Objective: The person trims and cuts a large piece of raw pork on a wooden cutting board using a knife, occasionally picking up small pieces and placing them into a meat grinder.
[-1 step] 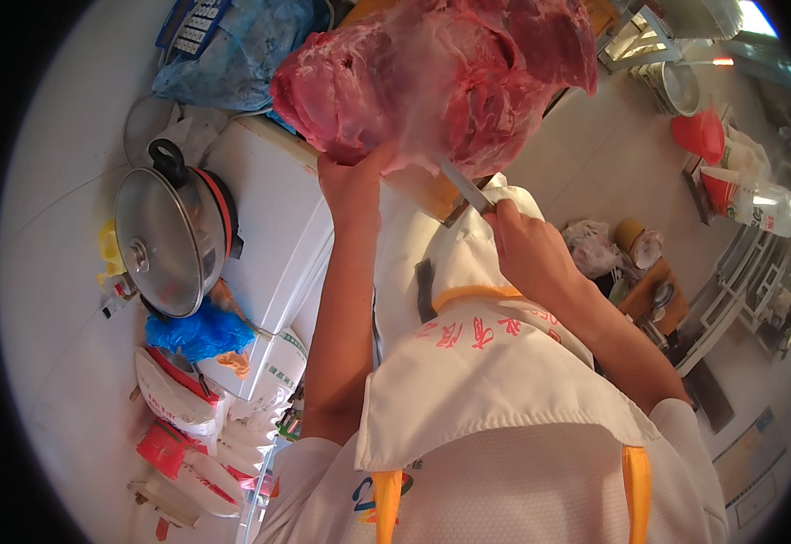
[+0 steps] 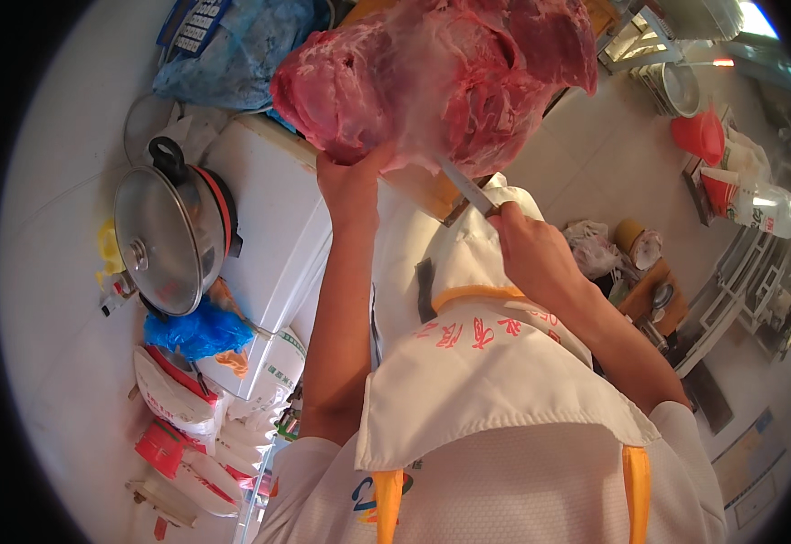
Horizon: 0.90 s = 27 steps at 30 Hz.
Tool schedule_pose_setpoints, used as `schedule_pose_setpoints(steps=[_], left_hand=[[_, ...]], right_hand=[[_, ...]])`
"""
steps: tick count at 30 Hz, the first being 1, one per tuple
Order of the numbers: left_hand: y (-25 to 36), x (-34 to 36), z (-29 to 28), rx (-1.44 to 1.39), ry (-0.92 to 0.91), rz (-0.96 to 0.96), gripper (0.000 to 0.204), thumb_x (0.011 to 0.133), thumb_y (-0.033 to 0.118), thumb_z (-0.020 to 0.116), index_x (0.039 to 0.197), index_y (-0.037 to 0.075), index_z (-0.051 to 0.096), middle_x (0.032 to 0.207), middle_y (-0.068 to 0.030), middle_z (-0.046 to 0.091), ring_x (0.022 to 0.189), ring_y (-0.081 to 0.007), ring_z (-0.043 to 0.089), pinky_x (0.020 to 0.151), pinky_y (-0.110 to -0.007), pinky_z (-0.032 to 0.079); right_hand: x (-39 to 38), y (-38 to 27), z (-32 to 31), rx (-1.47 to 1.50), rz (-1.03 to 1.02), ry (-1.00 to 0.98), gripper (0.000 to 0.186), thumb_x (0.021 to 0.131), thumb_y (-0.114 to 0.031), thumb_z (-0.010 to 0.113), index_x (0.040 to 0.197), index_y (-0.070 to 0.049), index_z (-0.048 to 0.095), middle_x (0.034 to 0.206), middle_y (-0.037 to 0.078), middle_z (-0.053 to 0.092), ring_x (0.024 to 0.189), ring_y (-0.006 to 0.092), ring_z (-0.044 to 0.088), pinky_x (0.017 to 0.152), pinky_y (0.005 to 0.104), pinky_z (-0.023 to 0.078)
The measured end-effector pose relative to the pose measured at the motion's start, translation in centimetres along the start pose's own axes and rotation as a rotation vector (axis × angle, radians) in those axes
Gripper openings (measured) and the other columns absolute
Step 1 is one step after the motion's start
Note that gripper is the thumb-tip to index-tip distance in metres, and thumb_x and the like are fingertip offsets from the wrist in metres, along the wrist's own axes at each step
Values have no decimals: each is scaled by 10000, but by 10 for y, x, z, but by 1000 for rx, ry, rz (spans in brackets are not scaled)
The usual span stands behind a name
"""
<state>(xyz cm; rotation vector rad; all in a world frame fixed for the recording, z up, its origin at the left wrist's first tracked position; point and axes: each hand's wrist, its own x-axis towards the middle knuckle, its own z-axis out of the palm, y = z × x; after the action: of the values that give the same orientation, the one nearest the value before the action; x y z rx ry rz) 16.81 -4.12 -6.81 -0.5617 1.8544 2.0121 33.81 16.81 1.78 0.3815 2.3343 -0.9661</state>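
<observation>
Above and against the left fingers (image 2: 381,160) lies raw meat (image 2: 486,86).

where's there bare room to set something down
On the flat white top, between the round lidded metal pan and the left bare forearm. It's crowded farther up, around the pale-blue plastic bag and large raw red meat.

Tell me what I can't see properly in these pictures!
All in the head view:
- Top of the meat: cut off by the upper edge.
- Tip of the knife: lost in a whitish blur at the meat, so I can't tell if it's inside.
- Knife handle: covered by the right hand.
- Left hand's fingertips: hidden by the meat.
- Inside of the pot: covered by the cloudy lid.
</observation>
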Motion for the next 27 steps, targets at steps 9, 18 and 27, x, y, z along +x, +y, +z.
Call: schedule_pose_setpoints(steps=[9, 18, 27], left_hand=[[0, -5, -8, -22, 39, -15, 506, 808, -9, 879, 1223, -79, 597, 1104, -148, 737, 879, -218, 757, 828, -340, 615], [-9, 3, -1, -153, -14, -9, 407, 804, -39, 806, 1139, -104, 586, 1060, -166, 726, 842, -226, 760, 754, -337, 622], [-15, 14, -5, 19, 138, 77, 358, 826, 1, 784, 1133, -54, 609, 947, -144, 763, 782, -226, 793, 628, -256, 517]], right_hand=[[-18, -11, 0, 46, -133, 220, 240, 1158, -222, 563, 1091, 6, 531, 725, 255, 642, 676, 507, 621, 628, 604, 448], [12, -18, 40, -92, -233, 370, 240, 1150, -219, 561, 1051, -2, 541, 717, 218, 662, 644, 458, 659, 588, 560, 512], [-4, -40, 17, -97, -278, 361, 190, 1122, -187, 601, 1108, -3, 557, 757, 204, 692, 676, 428, 705, 599, 545, 547]])
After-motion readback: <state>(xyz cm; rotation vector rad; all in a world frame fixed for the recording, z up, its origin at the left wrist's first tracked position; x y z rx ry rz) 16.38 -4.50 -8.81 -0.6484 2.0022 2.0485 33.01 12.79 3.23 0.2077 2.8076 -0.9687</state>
